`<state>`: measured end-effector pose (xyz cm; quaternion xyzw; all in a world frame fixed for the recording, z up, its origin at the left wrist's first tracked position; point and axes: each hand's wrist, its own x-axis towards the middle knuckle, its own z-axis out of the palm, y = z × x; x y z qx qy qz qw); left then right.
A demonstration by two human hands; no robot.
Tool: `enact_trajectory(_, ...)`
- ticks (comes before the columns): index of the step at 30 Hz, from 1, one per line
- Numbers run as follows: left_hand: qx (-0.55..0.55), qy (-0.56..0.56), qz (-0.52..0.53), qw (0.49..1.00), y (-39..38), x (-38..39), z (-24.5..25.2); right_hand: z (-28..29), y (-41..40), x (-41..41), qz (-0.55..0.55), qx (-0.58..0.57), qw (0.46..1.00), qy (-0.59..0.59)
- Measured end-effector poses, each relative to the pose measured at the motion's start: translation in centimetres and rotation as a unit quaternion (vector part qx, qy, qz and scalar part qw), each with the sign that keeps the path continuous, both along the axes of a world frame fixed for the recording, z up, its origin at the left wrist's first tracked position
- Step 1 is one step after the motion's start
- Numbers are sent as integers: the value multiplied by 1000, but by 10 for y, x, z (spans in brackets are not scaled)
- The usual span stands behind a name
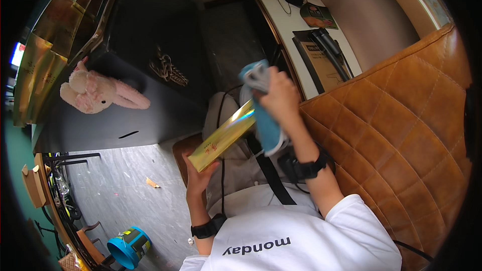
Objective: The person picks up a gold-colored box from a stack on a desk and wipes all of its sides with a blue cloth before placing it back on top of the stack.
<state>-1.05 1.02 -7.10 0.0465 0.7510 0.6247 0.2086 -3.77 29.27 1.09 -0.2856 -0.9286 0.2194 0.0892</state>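
My left hand (200, 177) grips the lower end of a long, shiny gold box (226, 135) that bears red writing. The box slants up to the right, and its far end reaches the blue bundle. My right hand (280, 96) holds that blue bundle (268, 128), which has white edges and white loops and looks like disposable face masks; it is blurred. Both are above my lap. Whether the box enters the bundle or lies behind it, I cannot tell. A pink and white plush rabbit (92, 92) lies on the dark surface at the left, near a metal chain (167, 68).
More gold packages (41, 64) stand at the far left. A white shelf (276, 5) at the upper right holds cables, a cardboard box (320, 64) and a black tubular item. A brown quilted seat (388, 128) is on the right. A blue bucket (130, 248) sits on the floor.
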Motion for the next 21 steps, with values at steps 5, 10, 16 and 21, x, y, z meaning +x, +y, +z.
enact_trajectory(5,-75,107,-31,991,-7,0,-4,7,-117,7,246,-104,963,28)
enact_trajectory(10,-131,283,-69,948,-10,-3,-6,8,-140,7,287,-173,942,9)
enact_trajectory(16,-9,39,4,999,0,2,-1,2,-12,-8,58,-111,992,36)
enact_trajectory(21,-35,55,-1,998,2,-1,6,-10,46,-17,-63,-63,996,22)
